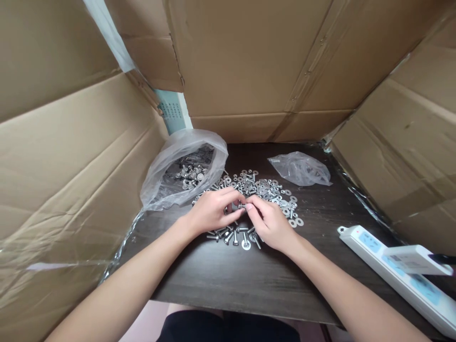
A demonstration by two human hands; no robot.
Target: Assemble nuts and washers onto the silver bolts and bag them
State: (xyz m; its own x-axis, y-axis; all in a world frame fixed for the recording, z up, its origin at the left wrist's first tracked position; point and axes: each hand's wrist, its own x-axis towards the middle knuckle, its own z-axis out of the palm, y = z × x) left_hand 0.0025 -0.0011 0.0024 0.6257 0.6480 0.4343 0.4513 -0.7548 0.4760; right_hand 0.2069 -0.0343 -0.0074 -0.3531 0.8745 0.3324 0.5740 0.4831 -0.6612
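Over the middle of the table, my left hand [213, 209] pinches a small metal bolt [242, 205] between thumb and fingers. My right hand [269, 219] is closed at the bolt's other end, fingertips nearly meeting those of the left. Whether a nut or washer sits under the right fingertips is hidden. Just below the hands lie several loose bolts [235, 236], one with a washer [246, 244] at its head. Behind and right of them spreads a pile of washers, nuts and bolts [265, 188].
An open plastic bag [151, 192] holding more fasteners stands at the back left. A smaller clear bag [301, 170] lies at the back right. On the right is a white power strip [388, 280] with a plugged-in adapter [416, 260]. Cardboard walls [249, 61] enclose the dark table [213, 280].
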